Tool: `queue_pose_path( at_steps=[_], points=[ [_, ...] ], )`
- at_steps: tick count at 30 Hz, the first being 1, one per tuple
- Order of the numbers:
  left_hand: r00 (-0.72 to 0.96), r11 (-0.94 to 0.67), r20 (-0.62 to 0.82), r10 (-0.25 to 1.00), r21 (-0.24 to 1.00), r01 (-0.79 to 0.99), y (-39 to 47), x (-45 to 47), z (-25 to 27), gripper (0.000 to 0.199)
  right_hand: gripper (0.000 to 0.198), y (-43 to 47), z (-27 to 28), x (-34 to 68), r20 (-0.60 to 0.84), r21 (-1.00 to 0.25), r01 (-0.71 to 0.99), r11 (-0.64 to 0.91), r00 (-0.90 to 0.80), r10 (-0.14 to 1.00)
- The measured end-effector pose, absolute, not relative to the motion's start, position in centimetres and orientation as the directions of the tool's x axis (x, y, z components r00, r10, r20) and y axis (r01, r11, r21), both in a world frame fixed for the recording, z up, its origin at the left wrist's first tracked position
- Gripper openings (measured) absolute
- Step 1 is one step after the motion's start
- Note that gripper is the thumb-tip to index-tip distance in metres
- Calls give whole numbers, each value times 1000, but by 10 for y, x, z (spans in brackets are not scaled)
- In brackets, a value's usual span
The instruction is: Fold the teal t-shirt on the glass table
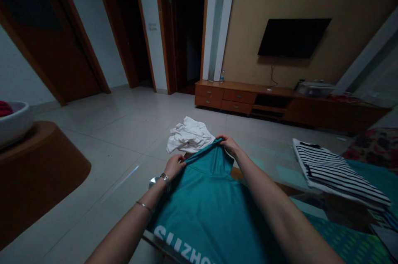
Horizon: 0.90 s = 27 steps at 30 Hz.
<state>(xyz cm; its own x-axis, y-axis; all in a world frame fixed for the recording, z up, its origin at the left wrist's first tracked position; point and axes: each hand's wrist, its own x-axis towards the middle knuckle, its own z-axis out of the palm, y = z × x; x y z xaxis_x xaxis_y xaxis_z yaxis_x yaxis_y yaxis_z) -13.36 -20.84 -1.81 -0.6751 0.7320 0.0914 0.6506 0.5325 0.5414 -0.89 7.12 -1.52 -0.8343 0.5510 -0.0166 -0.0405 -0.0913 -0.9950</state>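
Note:
A teal shirt with large white printed letters is spread over a glass-topped table in front of me. My left hand, with bracelets at the wrist, pinches the shirt's far edge on the left. Farther along the same edge, my right hand grips the cloth with its fingers closed. Between the two hands the edge is drawn up into a taut fold. Just beyond the hands lies a crumpled white cloth. The shirt's near part runs out of view at the bottom.
On the right of the table sits a folded black-and-white striped garment. A white basin with something red stands on a brown stand at left. A low wooden cabinet lines the far wall beneath a television.

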Motion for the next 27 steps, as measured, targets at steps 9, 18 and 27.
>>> queue_pose_path(
  at_steps=[9,18,27],
  points=[
    [-629,520,163,760,428,739,-223,-100,-24,8,27,67,-16,8,-88,-989,8,-146,-828,553],
    [-746,676,46,664,389,626,-220,-110,-21,8,29,70,-14,7,-108,-992,45,-122,-803,586],
    [-763,709,10,647,362,605,-211,-104,-14,27,23,67,-16,-2,-98,-994,107,-23,-774,625]
  ],
)
